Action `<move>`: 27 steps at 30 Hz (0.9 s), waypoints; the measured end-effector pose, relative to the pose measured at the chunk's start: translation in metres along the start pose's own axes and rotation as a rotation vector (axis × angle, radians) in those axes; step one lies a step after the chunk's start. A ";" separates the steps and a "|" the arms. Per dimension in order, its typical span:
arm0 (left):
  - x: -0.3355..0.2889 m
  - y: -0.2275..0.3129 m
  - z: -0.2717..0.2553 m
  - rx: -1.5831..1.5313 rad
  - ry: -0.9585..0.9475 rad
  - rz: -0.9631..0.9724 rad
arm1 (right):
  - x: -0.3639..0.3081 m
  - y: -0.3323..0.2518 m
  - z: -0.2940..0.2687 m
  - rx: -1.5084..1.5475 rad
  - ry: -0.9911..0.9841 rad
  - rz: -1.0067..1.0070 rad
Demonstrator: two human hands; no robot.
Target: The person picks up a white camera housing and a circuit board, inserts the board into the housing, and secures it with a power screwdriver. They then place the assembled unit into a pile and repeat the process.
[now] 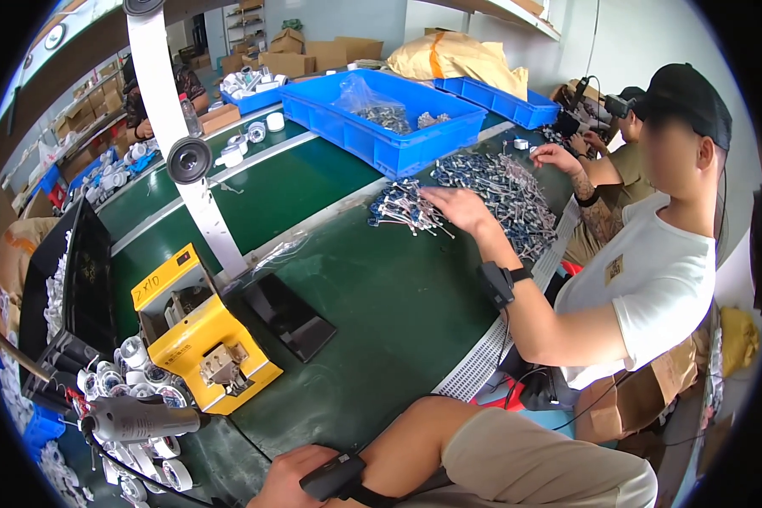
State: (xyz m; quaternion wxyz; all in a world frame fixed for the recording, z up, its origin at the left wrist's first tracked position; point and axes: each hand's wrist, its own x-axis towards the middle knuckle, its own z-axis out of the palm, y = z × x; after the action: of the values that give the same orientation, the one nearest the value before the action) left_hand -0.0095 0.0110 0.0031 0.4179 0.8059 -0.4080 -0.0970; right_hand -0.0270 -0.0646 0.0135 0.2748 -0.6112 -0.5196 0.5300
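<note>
Showing at the lower edge of the view, the right hand [292, 474] sits just past a black wrist device [334, 478]; its fingers are mostly hidden, so whether it is clenched, released or grasping something cannot be told. The left hand is out of view, its state likewise unknown. To the left of the right hand, a grey cylindrical tool [144, 419] with a black cable lies among white round housings [176, 474], which are heaped at the desk's [381, 305] left end. Just behind them, a yellow bench machine [199, 334] stands on the green desk, with a flat black panel [289, 315] beside its right side. Farther off, a co-worker in a white T-shirt [639, 271] holds one hand [461, 210] over the edge of a small cluster of wired parts [406, 207], next to a larger heap [504, 190] of similar pieces. Beyond that cluster, a blue plastic crate [347, 131] contains a clear bag [356, 91] and small metallic-looking pieces. A black monitor [91, 275] stands at the left.
</note>
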 end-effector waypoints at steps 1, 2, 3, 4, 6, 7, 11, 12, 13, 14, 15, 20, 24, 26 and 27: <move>0.000 0.000 0.000 -0.005 0.007 0.000 | 0.000 0.000 0.000 -0.003 0.001 0.001; 0.000 0.000 0.000 -0.006 0.006 0.001 | 0.000 0.000 0.000 -0.005 0.001 0.002; 0.001 0.000 0.000 0.001 0.009 0.013 | 0.000 0.000 0.000 -0.008 0.002 0.003; 0.001 0.000 0.001 0.008 0.012 0.025 | -0.001 0.000 0.000 -0.011 0.002 0.004; 0.002 0.000 0.001 -0.005 0.014 0.026 | -0.001 0.000 -0.001 -0.017 0.003 0.006; 0.002 0.000 0.001 -0.018 0.016 0.027 | -0.001 0.000 -0.001 -0.020 0.003 0.007; 0.003 0.001 0.000 -0.004 0.006 0.035 | -0.002 0.000 -0.001 -0.035 0.005 0.012; 0.003 0.001 0.000 -0.007 0.013 0.034 | -0.002 -0.001 -0.001 -0.039 0.006 0.013; 0.004 0.001 0.000 -0.011 0.020 0.034 | -0.002 -0.001 -0.001 -0.043 0.006 0.014; 0.004 0.001 0.000 -0.011 0.020 0.035 | -0.002 -0.001 -0.002 -0.046 0.007 0.015; 0.003 0.001 0.001 -0.007 0.024 0.041 | -0.002 -0.001 -0.001 -0.051 0.006 0.016; 0.003 0.002 0.002 -0.015 0.023 0.032 | -0.002 -0.001 -0.001 -0.070 0.004 0.021; 0.003 0.003 0.002 -0.005 0.022 0.023 | -0.003 -0.001 -0.001 -0.090 0.000 0.018; 0.003 0.003 0.002 0.001 0.032 0.022 | -0.004 -0.001 0.000 -0.102 -0.003 0.009; 0.003 0.003 0.001 -0.009 0.031 0.028 | -0.002 -0.002 -0.001 -0.103 -0.002 0.021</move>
State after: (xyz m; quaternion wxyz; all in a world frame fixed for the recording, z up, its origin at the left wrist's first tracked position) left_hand -0.0099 0.0072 0.0051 0.4292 0.7997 -0.4120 -0.0804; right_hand -0.0264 -0.0659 0.0166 0.2371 -0.6294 -0.5402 0.5058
